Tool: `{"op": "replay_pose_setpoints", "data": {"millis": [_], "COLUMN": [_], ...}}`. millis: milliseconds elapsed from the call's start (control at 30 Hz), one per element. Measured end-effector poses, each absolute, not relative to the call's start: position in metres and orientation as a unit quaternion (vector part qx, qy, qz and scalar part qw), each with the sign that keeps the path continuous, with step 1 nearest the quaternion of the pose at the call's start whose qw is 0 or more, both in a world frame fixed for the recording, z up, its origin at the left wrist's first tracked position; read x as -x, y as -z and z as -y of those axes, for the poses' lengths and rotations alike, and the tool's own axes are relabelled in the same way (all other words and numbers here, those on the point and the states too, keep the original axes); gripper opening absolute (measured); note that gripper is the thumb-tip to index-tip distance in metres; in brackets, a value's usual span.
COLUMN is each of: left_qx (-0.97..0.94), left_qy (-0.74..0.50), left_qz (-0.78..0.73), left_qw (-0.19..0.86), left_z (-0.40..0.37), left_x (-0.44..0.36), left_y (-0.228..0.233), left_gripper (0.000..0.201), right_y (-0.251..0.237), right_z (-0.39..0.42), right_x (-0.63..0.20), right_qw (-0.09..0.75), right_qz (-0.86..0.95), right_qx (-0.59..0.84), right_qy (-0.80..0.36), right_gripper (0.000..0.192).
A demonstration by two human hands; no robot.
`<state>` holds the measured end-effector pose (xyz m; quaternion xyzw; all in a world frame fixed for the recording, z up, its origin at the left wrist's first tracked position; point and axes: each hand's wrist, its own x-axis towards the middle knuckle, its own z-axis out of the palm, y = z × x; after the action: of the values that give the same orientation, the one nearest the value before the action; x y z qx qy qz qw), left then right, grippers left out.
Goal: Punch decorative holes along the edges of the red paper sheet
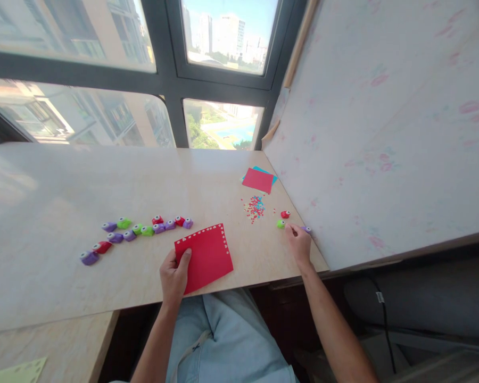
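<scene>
A pale counter (104, 181) under a window; a red sheet (205, 257) at its near edge, scalloped holes along its top and right sides only, the rest unpunched; the left hand (174, 276) pinches its left edge; the right hand (299, 244) curls over a purple punch (305, 230) by the right edge; coloured punches (143, 230) lined up left; confetti (255, 207) beyond
</scene>
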<state>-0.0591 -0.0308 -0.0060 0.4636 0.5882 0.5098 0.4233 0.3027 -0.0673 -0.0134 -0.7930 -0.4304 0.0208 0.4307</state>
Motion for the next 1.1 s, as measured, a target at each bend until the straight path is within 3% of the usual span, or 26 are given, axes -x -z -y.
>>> {"op": "replay_pose_setpoints", "data": {"millis": [233,367,467,1100], "left_qx": [-0.482,-0.488,-0.494,-0.589], "left_qy": [-0.501,-0.494,-0.492,-0.452], "left_qz": [-0.594,-0.595,-0.594,-0.585], "left_qw": [0.406,0.404,0.402,0.328], "left_z": [0.031,0.032,0.032,0.031], "left_x": [0.058,0.058,0.058,0.043], "left_y": [0.005,0.004,0.005,0.000], "left_gripper": [0.036,0.036,0.035,0.026], "right_y": [0.017,0.021,0.023,0.018], "right_z": [0.073,0.064,0.060,0.060], "right_x": [-0.300,-0.299,-0.298,-0.214], "right_qw": [0.485,0.400,0.355,0.309], "right_qz": [0.468,0.568,0.606,0.720], "right_qx": [0.737,0.718,0.711,0.618], "right_qy": [-0.058,-0.039,-0.044,-0.069], "right_gripper": [0.036,0.045,0.039,0.034]}}
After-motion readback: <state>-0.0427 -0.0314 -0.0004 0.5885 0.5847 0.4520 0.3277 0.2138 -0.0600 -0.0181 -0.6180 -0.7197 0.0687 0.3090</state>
